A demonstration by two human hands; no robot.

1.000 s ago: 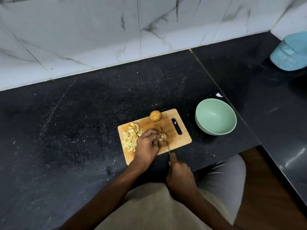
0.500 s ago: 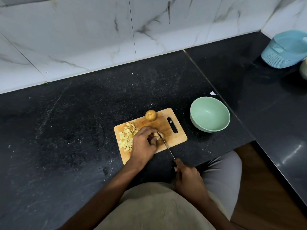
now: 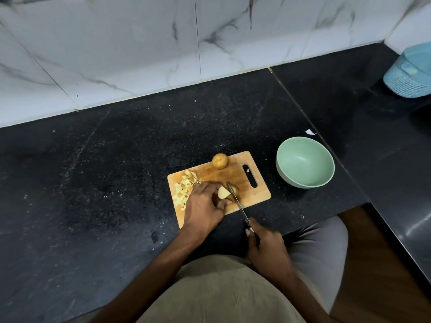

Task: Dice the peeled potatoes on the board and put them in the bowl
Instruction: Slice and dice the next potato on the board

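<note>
Just below the middle of the frame, on the light wooden cutting board (image 3: 254, 190), the left hand (image 3: 205, 206) curls over a cut piece of peeled pale-yellow potato (image 3: 223, 192) and holds it down, fingertips at its left side and its cut face showing to the right. The right hand (image 3: 265, 248), lower and to the right, off the board's near edge, grips the handle of a slim steel knife (image 3: 235, 199). The blade runs from that hand up and to the left, its tip touching the right side of the held piece. So the piece lies up-left of the knife hand, and the next cut likely falls just right of the holding fingers. A heap of pale diced potato (image 3: 185, 187) sits at the board's left end, a whole round peeled potato (image 3: 219, 161) at its far edge, and the empty mint-green bowl (image 3: 326, 159) stands well to the right of the board.
</note>
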